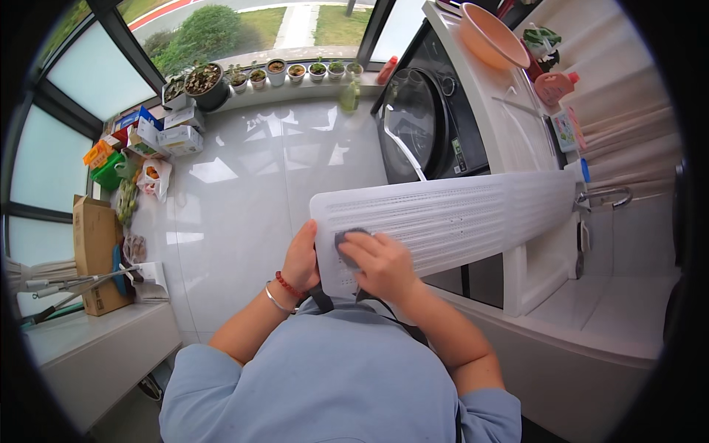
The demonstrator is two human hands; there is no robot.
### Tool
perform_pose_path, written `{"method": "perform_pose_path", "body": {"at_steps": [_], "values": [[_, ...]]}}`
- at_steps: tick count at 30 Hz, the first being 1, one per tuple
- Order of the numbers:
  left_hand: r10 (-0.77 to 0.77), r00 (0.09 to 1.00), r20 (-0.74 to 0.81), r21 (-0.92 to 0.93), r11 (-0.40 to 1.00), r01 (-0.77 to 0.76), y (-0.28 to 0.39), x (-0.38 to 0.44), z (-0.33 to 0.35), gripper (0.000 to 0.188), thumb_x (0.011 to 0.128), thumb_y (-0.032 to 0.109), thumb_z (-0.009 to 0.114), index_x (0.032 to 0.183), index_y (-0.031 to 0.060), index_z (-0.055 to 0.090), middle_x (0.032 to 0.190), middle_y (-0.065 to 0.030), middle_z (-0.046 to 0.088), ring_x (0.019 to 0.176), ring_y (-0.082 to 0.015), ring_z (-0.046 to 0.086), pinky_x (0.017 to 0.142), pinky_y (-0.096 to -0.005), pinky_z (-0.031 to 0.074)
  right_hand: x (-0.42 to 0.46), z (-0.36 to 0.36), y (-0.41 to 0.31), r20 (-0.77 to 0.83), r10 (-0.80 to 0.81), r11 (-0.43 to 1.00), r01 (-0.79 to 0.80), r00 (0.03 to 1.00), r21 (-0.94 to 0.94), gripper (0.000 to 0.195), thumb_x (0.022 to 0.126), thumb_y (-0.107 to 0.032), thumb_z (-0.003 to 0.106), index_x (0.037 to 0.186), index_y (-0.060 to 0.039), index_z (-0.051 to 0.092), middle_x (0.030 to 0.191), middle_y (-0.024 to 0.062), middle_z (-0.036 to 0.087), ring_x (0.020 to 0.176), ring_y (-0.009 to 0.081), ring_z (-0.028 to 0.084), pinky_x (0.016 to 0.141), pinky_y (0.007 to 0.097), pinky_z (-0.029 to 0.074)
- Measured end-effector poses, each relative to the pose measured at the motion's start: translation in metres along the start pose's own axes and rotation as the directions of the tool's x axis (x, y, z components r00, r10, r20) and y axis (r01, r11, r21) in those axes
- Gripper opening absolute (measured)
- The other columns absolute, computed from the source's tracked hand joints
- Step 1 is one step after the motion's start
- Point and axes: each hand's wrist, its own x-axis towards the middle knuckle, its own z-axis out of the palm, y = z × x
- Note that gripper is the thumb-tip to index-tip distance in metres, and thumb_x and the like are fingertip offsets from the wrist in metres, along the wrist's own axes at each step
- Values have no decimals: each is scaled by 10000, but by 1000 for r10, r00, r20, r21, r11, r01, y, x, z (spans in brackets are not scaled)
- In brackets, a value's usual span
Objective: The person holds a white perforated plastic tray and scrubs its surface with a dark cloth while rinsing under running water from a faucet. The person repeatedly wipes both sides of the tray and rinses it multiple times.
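A long white perforated plastic panel [443, 216] lies at a slant before me, its far end over the sink area near the faucet. My left hand [302, 257] grips the panel's near left edge, thumb up along the rim and fingers below it. On the panel's upper face, my right hand [379, 266] presses a dark gray scrubbing pad [350, 246] close to the left end. That hand is slightly blurred. A red bead bracelet and a silver bangle circle my left wrist.
Beyond the panel stands a black front-loading washing machine [426, 111] under a white counter [498, 111] with an orange basin [493, 36]. A chrome faucet [609, 194] is at right. Potted plants [277, 72] line the window ledge; boxes [180, 138] and a tall cardboard carton [97, 249] stand left.
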Motion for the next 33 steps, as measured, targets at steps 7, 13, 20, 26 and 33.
{"method": "perform_pose_path", "body": {"at_steps": [7,13,20,26,33], "values": [[-7,996,-88,12,1000,9,-3,-5,4,454,1061,336,287,1341,13,439,1259,-120,574,1128,-231,587,963,-398,494,57,13,21,-31,68,998,-68,997,-18,371,646,-39,660,1014,-77,684,1081,77,675,802,285,628,700,364,533],[6,995,-100,26,1000,-3,1,-3,0,460,1069,319,280,1337,-6,463,1276,-129,575,1127,-246,588,977,-387,480,16,13,-7,114,-167,986,165,979,27,368,604,-55,662,969,-102,685,1037,43,675,734,237,603,640,342,515],[-20,998,-53,-77,997,16,-10,-3,-12,504,1070,365,249,1362,7,450,1322,-123,552,1203,-257,538,1040,-406,429,25,4,-19,148,-49,998,43,988,44,358,614,-51,661,966,-113,674,1073,0,650,767,238,610,651,352,520],[-82,995,-59,-115,991,75,-9,-8,10,514,1061,399,225,1360,56,464,1347,-105,539,1234,-239,517,1046,-394,417,73,28,8,91,92,991,-83,992,-101,296,685,-65,656,979,-93,673,1059,34,662,785,265,624,650,374,526],[-89,991,-104,-80,993,81,-9,-12,-2,531,1057,379,231,1377,10,440,1347,-128,538,1213,-259,532,1045,-403,418,28,16,-17,89,-176,984,178,980,-20,327,660,-78,643,983,-97,692,1023,3,665,681,197,572,576,323,484]]}}
